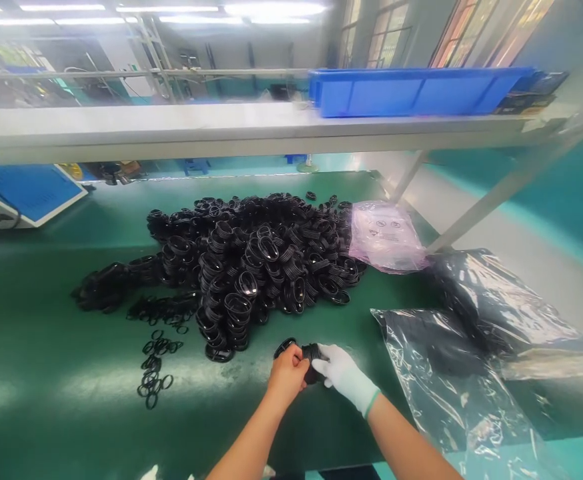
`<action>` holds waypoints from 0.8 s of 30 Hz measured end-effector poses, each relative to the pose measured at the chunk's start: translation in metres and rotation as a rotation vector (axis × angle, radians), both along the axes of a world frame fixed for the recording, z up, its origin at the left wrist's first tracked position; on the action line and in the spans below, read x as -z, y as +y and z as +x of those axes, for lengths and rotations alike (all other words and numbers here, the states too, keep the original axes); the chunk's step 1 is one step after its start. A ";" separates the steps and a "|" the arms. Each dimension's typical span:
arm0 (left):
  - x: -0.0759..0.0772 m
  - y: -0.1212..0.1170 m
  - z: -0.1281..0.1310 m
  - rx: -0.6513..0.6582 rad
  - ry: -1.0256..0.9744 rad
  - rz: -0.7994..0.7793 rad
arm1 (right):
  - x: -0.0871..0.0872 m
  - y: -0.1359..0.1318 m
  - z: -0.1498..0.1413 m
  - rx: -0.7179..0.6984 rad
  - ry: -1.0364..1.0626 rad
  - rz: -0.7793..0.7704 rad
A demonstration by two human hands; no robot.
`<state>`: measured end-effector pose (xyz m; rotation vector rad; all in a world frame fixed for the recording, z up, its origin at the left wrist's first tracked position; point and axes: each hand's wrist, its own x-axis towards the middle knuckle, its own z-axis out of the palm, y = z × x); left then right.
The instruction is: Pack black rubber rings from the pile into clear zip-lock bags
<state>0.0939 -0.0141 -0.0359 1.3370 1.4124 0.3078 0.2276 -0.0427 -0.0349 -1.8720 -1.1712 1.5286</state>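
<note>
Low at the front of the green table, my two hands meet around a short stack of black oval rings [312, 364]. My left hand [285, 379] is bare, with its fingers curled in against the stack's left end. My right hand [345, 377], in a white glove with a green cuff, grips the stack from the right. Just behind my left fingers shows a glossy black oval piece [285, 346]; whether it belongs to the stack I cannot tell. A large heap of similar black oval pieces [271, 260] lies beyond my hands.
Thin black bands [154, 373] lie scattered at left. To the right are a pinkish plastic bag [386, 233] and clear bags [436, 347] with dark contents. A shelf [171, 130] crosses above the table, carrying a blue bin [411, 93]. A blue-and-white box [26, 190] stands far left.
</note>
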 end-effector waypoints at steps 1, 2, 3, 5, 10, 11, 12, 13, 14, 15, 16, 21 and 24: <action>-0.001 0.001 0.000 -0.002 -0.009 0.002 | -0.001 0.000 0.001 -0.003 -0.006 0.006; -0.001 0.001 0.000 -0.006 -0.024 0.000 | -0.002 0.001 0.001 -0.005 -0.016 0.011; -0.001 0.003 0.000 -0.009 -0.048 -0.013 | -0.004 0.001 0.001 -0.005 -0.031 0.014; 0.002 0.007 -0.001 -0.016 -0.126 -0.073 | -0.006 0.003 0.000 -0.001 -0.081 0.031; 0.012 0.015 0.002 -0.013 -0.251 -0.245 | -0.007 0.009 -0.011 0.076 -0.240 0.063; 0.011 0.016 0.003 -0.009 -0.239 -0.254 | -0.007 0.009 -0.013 0.087 -0.258 0.062; 0.008 0.017 0.003 0.003 -0.207 -0.251 | -0.007 0.009 -0.014 0.092 -0.270 0.062; 0.003 0.018 0.001 0.028 -0.153 -0.219 | -0.008 0.009 -0.014 0.093 -0.278 0.063; -0.004 0.019 -0.003 0.062 -0.070 -0.148 | -0.009 0.008 -0.014 0.090 -0.283 0.065; -0.012 0.021 -0.009 0.096 0.040 -0.044 | -0.010 0.007 -0.014 0.086 -0.285 0.070; -0.021 0.023 -0.017 0.127 0.167 0.073 | -0.010 0.005 -0.013 0.082 -0.285 0.076; -0.052 0.026 -0.051 0.338 0.634 0.448 | 0.001 -0.004 -0.011 0.060 -0.247 0.076; -0.048 0.023 -0.045 0.659 0.696 0.642 | 0.009 -0.007 -0.012 0.040 -0.228 0.078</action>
